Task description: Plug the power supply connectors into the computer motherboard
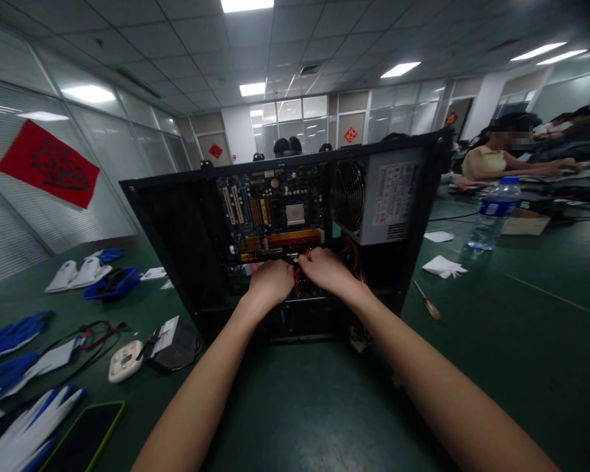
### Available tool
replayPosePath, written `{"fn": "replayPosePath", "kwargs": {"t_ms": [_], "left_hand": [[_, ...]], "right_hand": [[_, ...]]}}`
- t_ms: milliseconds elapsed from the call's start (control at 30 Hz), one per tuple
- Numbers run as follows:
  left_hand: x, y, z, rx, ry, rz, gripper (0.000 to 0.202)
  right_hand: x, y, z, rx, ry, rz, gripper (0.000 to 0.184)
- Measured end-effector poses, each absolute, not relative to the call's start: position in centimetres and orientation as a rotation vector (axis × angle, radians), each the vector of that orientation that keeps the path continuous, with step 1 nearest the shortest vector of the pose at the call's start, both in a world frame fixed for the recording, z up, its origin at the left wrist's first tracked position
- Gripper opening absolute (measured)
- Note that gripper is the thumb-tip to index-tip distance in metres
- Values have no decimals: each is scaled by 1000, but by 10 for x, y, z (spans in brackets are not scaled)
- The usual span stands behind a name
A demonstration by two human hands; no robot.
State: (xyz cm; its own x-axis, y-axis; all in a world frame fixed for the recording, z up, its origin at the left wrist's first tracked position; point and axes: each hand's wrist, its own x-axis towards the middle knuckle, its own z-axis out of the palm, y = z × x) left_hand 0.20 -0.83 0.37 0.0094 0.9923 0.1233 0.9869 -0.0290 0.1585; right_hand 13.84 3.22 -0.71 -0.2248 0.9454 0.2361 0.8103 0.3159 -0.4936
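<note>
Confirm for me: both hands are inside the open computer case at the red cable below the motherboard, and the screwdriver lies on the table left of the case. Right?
Not quite. The head view shows the screwdriver on the green table to the right of the computer case, not the left. The rest holds: left hand and right hand meet at the red cable below the motherboard.

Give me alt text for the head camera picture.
Two bare hands, left hand and right hand, reach into an open computer case on a green table, at a red cable below the motherboard. Gloves lie left, a water bottle right.
</note>
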Motion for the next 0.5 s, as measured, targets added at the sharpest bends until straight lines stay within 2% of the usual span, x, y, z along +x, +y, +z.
{"fn": "replayPosePath", "kwargs": {"t_ms": [500], "left_hand": [[-1, -4, -1, 2244, 2201, 324, 51]], "right_hand": [[138, 33, -8, -1574, -2089, 386, 42]]}}
